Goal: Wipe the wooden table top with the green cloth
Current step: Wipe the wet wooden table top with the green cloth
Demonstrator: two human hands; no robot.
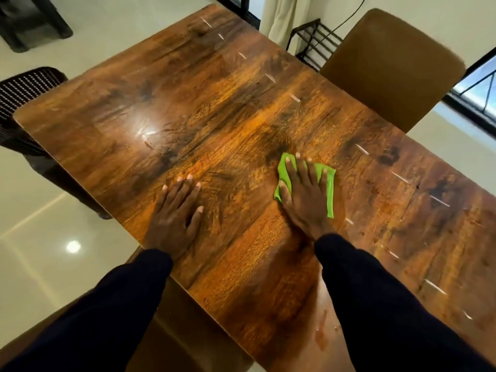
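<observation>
Only the head view here, looking down over a long, glossy, dark-brown wooden surface (214, 103) with heavy grain and light glare on it.

The small bright green cloth (329, 189) lies flat on the surface, roughly in the middle of its width and a bit right of centre in the shot. The right hand (303, 194) is planted right on top of it, palm down, fingers straight and spread, pressing rather than gripping. Green pokes out past the fingertips and along both sides of the hand.

The left hand (174, 213) sits flat on bare wood near the surface's near edge, well apart from the cloth. Its fingers are straight and slightly fanned, and it holds nothing. Both arms are in dark navy sleeves (375, 304).

Around it all: a brown upholstered chair (389, 68) pushed up to the far side, and a black woven-back chair (24, 87) at the left end. A black wire rack (314, 41) stands by a pale curtain (281, 17) at the back. Shiny cream floor tiles (40, 210) show underneath. There's a wet-looking smear on the surface between the two sleeves.
</observation>
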